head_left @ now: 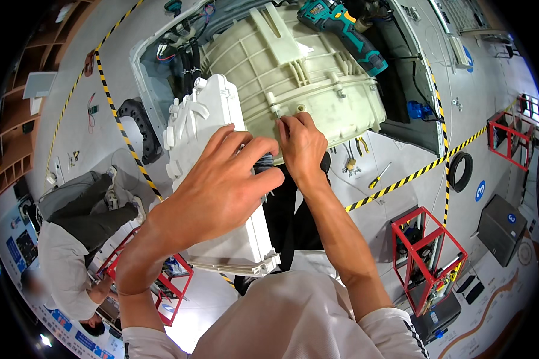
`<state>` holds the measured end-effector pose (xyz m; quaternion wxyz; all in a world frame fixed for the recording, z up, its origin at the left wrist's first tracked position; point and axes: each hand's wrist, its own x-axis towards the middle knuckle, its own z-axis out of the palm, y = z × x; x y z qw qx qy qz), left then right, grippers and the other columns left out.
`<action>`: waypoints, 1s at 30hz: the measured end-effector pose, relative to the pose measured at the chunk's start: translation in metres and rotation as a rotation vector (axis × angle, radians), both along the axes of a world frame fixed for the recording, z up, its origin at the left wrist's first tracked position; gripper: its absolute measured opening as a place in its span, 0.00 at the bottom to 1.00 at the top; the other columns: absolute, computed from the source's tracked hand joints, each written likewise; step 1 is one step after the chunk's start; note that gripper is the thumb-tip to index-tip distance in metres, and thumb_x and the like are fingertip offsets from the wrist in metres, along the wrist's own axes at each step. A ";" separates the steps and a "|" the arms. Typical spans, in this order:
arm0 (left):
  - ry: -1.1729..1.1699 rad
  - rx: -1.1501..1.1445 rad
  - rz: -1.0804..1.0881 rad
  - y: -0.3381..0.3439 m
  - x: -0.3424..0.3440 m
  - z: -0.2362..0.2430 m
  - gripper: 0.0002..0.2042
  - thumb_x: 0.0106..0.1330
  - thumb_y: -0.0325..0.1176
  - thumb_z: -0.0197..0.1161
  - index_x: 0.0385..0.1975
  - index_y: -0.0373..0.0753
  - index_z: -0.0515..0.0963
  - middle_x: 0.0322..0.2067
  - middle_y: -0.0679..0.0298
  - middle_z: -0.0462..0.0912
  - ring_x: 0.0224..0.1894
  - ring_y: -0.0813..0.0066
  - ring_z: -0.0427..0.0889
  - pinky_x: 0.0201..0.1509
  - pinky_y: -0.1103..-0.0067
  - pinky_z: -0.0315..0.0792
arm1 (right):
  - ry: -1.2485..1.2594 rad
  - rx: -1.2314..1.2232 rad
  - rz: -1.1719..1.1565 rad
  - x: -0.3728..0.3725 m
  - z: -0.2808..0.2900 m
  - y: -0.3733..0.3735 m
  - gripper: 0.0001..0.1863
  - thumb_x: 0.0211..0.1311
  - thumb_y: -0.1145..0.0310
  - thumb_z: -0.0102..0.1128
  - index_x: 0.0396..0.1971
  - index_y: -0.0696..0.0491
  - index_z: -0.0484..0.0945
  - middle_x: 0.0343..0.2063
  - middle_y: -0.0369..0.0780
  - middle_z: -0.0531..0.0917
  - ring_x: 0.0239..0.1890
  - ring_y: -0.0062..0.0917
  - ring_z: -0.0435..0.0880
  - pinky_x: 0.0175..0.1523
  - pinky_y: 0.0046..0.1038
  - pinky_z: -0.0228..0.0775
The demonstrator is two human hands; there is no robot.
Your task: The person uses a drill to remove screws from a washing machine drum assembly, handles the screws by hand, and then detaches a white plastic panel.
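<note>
My right hand is closed in a pinch at the edge of a large cream ribbed plastic washing-machine tub, beside a small post on its rim. Whatever sits between those fingertips is hidden. Just left of it, my left hand curls its fingers round a dark grey ribbed piece, mostly covered by the hand. Under the left hand and forearm lies a long white plastic housing. A teal and black cordless power tool rests on top of the tub at the far right.
A grey metal cabinet surrounds the tub, with cables at its left. Pliers and a screwdriver lie on the floor at right. Red-framed carts stand nearby. Another person crouches at left beyond striped floor tape.
</note>
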<state>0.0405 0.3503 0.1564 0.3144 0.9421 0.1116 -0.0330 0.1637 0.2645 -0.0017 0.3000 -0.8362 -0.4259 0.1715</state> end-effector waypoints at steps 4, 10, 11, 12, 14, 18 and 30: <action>0.000 -0.002 0.001 0.001 -0.001 -0.001 0.12 0.40 0.18 0.59 0.28 0.37 0.75 0.41 0.58 0.69 0.46 0.58 0.69 0.59 0.61 0.59 | -0.006 -0.013 -0.011 -0.001 0.004 0.001 0.07 0.52 0.66 0.62 0.27 0.53 0.79 0.31 0.43 0.76 0.23 0.41 0.78 0.28 0.38 0.69; -0.003 0.003 -0.007 0.001 -0.001 -0.001 0.13 0.39 0.18 0.59 0.28 0.37 0.76 0.41 0.58 0.69 0.46 0.57 0.69 0.59 0.61 0.59 | -0.007 -0.104 0.016 0.000 0.004 0.002 0.07 0.51 0.66 0.62 0.27 0.53 0.78 0.31 0.43 0.76 0.23 0.42 0.78 0.27 0.40 0.69; -0.001 0.008 -0.008 0.001 -0.001 -0.001 0.13 0.39 0.19 0.59 0.28 0.37 0.76 0.41 0.58 0.69 0.46 0.57 0.69 0.59 0.61 0.59 | -0.016 -0.107 0.018 -0.002 0.005 0.003 0.07 0.51 0.66 0.62 0.27 0.54 0.78 0.31 0.43 0.76 0.23 0.42 0.78 0.27 0.40 0.69; -0.004 0.009 -0.006 0.001 -0.002 -0.001 0.13 0.39 0.18 0.60 0.28 0.37 0.76 0.41 0.58 0.69 0.45 0.57 0.69 0.58 0.61 0.59 | -0.015 -0.099 0.014 -0.003 0.004 0.003 0.07 0.51 0.67 0.62 0.28 0.53 0.77 0.31 0.43 0.76 0.24 0.42 0.78 0.27 0.40 0.69; -0.015 0.006 -0.006 0.002 -0.001 -0.002 0.13 0.38 0.18 0.60 0.28 0.37 0.75 0.41 0.58 0.69 0.45 0.56 0.69 0.58 0.61 0.59 | -0.020 -0.087 0.001 -0.001 0.005 0.002 0.08 0.51 0.67 0.62 0.29 0.53 0.76 0.31 0.44 0.76 0.24 0.42 0.78 0.26 0.41 0.69; -0.012 0.020 -0.007 0.001 -0.001 -0.001 0.11 0.41 0.20 0.59 0.27 0.37 0.75 0.41 0.58 0.70 0.44 0.56 0.68 0.57 0.62 0.60 | 0.013 0.041 -0.032 -0.004 -0.001 0.000 0.10 0.51 0.68 0.62 0.34 0.52 0.75 0.31 0.42 0.77 0.25 0.41 0.79 0.27 0.39 0.69; -0.031 0.022 -0.014 0.000 -0.001 0.000 0.12 0.40 0.18 0.57 0.27 0.36 0.74 0.41 0.56 0.69 0.43 0.55 0.68 0.54 0.62 0.61 | 0.012 -0.002 -0.053 -0.007 0.000 0.003 0.07 0.51 0.69 0.62 0.29 0.54 0.77 0.28 0.41 0.79 0.25 0.39 0.79 0.29 0.36 0.69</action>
